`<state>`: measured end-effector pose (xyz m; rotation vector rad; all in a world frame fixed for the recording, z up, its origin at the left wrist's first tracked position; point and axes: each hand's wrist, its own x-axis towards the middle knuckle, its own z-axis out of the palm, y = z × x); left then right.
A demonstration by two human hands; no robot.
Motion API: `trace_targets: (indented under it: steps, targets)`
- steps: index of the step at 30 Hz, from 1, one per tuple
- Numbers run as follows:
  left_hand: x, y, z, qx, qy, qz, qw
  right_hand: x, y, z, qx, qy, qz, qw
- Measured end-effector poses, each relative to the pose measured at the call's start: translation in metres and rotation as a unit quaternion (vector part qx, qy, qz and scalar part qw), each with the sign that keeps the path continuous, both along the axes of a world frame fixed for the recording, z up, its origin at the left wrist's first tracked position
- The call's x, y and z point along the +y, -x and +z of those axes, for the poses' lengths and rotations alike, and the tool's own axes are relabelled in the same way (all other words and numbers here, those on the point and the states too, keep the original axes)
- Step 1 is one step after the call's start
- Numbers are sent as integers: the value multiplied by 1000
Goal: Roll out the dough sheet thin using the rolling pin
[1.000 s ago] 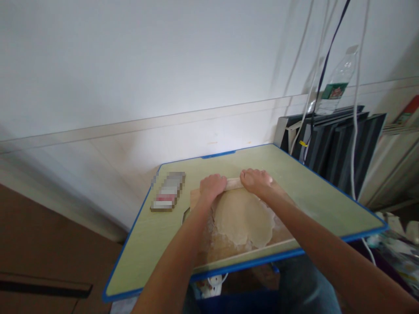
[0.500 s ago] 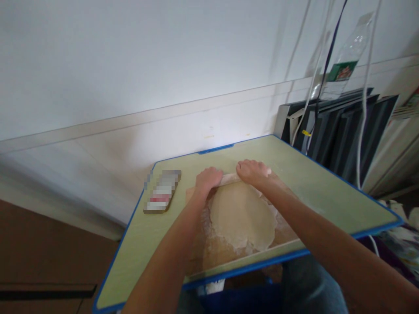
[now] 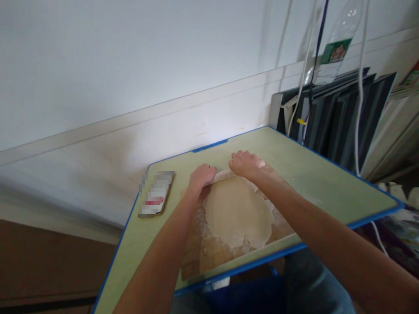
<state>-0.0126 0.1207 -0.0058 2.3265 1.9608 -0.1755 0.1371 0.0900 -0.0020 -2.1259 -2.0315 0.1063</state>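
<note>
A flattened sheet of pale dough (image 3: 238, 213) with ragged edges lies on a floured wooden board (image 3: 191, 257). Across its far edge rests a rolling pin (image 3: 224, 175), dusted with flour. My left hand (image 3: 202, 175) is closed over the pin's left part, and my right hand (image 3: 244, 162) is closed over its right part. A short end of the pin sticks out past my right hand. Both palms face down, so the fingertips are partly hidden.
The board sits on a light green table (image 3: 314, 196) with a blue rim. A phone (image 3: 157, 194) with a blurred screen lies at the left. Dark panels (image 3: 340, 113) lean beyond the right edge, with a plastic bottle (image 3: 337, 50) and hanging cables (image 3: 360, 96) there. A white wall stands behind.
The camera view has tilted and shifted slightly. Both hands still grip the rolling pin at the far edge of the dough, with little visible movement over it.
</note>
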Motion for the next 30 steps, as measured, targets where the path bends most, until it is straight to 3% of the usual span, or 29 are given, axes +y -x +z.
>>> trace_targets:
  steps: [10,22,25,30]
  targets:
    - [-15,-4,6,-36,-42,43,998,1,-1,-3,-14,12,14,1000]
    - [-45,-8,7,-34,-115,68,990,-29,4,4,-59,-5,16,998]
    - [-52,-8,7,-29,-119,63,990,-37,6,3,-70,-20,9,997]
    - [-59,-5,5,-7,-140,-3,990,-45,7,1,-81,-44,8,996]
